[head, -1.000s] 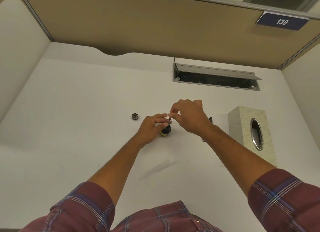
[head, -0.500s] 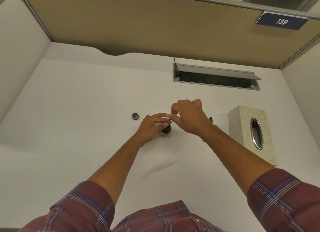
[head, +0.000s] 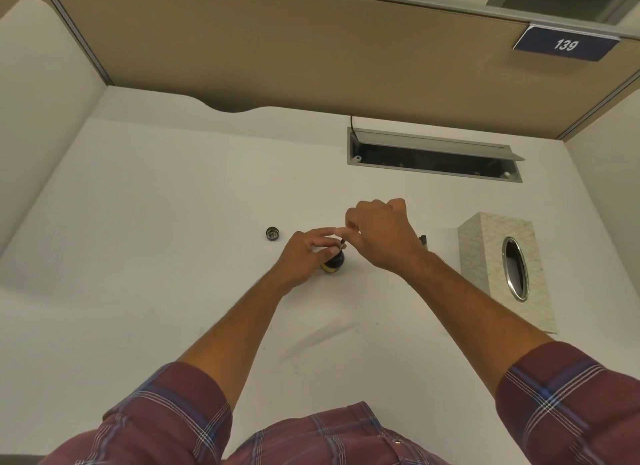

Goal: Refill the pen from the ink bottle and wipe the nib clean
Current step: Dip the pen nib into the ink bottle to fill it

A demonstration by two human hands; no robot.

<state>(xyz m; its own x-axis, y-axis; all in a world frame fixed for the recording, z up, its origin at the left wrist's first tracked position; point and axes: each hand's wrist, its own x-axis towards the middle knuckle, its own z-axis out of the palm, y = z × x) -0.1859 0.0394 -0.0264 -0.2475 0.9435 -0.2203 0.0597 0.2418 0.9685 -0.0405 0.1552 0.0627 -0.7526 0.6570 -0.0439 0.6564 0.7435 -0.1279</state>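
Setting: white cubicle desk (head: 145,222) walled by tan partition panels, with a numbered plate reading 139 at the upper right.
Ink bottle (head: 334,263): small, dark, upright near the desk's middle, uncapped; a yellowish label shows low on its side.
Pen (head: 341,245): only a thin, dark stub shows, standing steeply over the bottle mouth; the nib itself is too small to make out, so whether it sits in the ink I cannot tell.
Left hand (head: 304,256): closed around the bottle's left side, thumb and fingers steadying it on the desk.
Right hand (head: 381,236): pinched shut on the pen's upper end, directly above the bottle and nearly touching the left fingertips.
Bottle cap (head: 273,233): lying open side up, to the left of the bottle and clear of both hands.
Dark part (head: 423,240): a small piece peeks out just behind the right wrist, possibly the pen's cap or barrel; mostly hidden.
Tissue box (head: 509,270): pale patterned box with an oval metal-rimmed slot, to the right, within reach of the right arm.
Cable tray (head: 433,156): grey hatch propped open at the back of the desk.
Step in hand: filling, by my reading, with the pen tip at the bottle mouth.
Next move calls for: lifting the pen straight up without tipping the bottle, then pulling a tissue from the box for the nib; a drip on the white desk is the risk.
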